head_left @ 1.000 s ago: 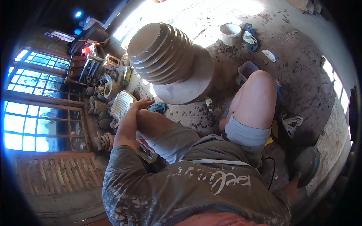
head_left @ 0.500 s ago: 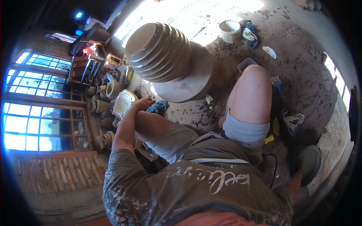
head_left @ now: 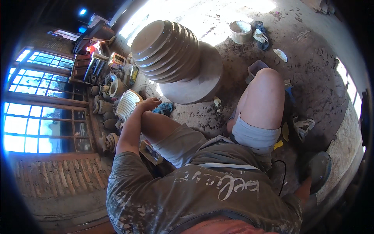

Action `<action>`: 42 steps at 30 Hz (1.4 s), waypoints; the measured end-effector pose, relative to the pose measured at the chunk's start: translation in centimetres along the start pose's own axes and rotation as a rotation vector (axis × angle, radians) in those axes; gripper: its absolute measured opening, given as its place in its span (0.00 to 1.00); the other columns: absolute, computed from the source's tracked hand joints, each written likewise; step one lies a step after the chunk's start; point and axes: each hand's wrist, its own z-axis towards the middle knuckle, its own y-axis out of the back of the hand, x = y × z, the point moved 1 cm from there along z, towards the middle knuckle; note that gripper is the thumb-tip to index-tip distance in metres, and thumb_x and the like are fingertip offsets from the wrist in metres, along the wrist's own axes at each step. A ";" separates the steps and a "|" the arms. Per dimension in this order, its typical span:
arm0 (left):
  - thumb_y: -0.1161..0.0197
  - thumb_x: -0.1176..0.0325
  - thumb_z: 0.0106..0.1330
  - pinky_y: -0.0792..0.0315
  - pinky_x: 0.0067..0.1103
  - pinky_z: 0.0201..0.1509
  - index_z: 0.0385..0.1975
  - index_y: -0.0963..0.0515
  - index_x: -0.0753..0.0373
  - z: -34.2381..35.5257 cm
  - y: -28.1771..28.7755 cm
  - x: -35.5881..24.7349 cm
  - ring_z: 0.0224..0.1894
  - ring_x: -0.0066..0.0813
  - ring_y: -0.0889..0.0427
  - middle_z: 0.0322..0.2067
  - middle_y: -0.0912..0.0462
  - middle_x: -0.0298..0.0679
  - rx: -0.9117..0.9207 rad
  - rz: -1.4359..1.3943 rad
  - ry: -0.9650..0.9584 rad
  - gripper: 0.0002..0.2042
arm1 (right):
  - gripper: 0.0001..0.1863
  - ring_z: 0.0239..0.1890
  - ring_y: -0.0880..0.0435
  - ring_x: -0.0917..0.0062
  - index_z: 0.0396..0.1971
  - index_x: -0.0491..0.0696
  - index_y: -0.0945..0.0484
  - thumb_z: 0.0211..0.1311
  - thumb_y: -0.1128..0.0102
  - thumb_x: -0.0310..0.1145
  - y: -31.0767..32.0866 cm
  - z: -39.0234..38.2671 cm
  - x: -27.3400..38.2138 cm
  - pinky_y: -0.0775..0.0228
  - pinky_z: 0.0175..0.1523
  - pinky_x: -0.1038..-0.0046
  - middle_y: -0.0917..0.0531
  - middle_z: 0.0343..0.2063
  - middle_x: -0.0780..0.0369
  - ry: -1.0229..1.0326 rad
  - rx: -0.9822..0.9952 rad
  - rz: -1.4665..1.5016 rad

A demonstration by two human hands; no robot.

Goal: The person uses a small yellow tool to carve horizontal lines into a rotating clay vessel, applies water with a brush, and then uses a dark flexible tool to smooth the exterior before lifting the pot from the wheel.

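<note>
My left hand (head_left: pixel 150 103) rests over my left knee, its fingers loosely bent and nothing visible in them. Just past it a crumpled blue cloth (head_left: pixel 163 109) lies low beside the potter's wheel. A large grey-brown clay pot (head_left: pixel 165 52) with ridges around its wet, shiny wall stands on the round wheel head (head_left: pixel 213 76). At the lower right, my right forearm (head_left: pixel 304 190) reaches down to a dark round container (head_left: pixel 321 171). Shadow and the container hide the fingers of my right hand there.
Small pots (head_left: pixel 117 87) crowd the left side, near a ribbed pale object (head_left: pixel 128 104). A clay-smeared bucket (head_left: pixel 240 32) and dark plastic bag (head_left: pixel 261 43) stand at the far right. Beyond my right knee lie a plastic tub (head_left: pixel 256 67) and a blue-handled brush (head_left: pixel 290 93).
The view has shifted slightly. My left hand stays over the knee, and my right arm still reaches to the dark container. The pot keeps its ridged shape.
</note>
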 end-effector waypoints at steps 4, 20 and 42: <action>0.41 0.38 0.67 0.22 0.28 0.37 0.56 0.23 0.63 2.7 -3.2 -5.9 0.37 0.30 0.18 0.40 0.15 0.41 0.019 -0.115 0.161 0.32 | 0.29 0.57 0.18 0.57 0.58 0.45 0.22 0.66 0.47 0.50 3.2 0.9 -0.8 0.26 0.59 0.59 0.19 0.55 0.50 -0.027 -0.074 -0.025; 0.35 0.59 0.56 0.22 0.32 0.42 0.36 0.20 0.59 2.2 -0.6 0.6 0.42 0.40 0.19 0.38 0.20 0.42 -0.002 0.939 -0.957 0.12 | 0.28 0.58 0.19 0.57 0.58 0.46 0.22 0.67 0.49 0.50 -0.1 0.6 -1.9 0.26 0.59 0.59 0.19 0.56 0.50 0.028 -0.016 -0.085; 0.43 0.44 0.71 0.24 0.30 0.37 0.57 0.26 0.58 4.3 -1.9 -4.9 0.40 0.33 0.17 0.42 0.15 0.40 0.101 -0.214 0.155 0.26 | 0.33 0.68 0.30 0.56 0.65 0.47 0.29 0.75 0.66 0.56 1.7 -0.1 -3.7 0.38 0.68 0.59 0.27 0.65 0.49 0.003 0.040 0.045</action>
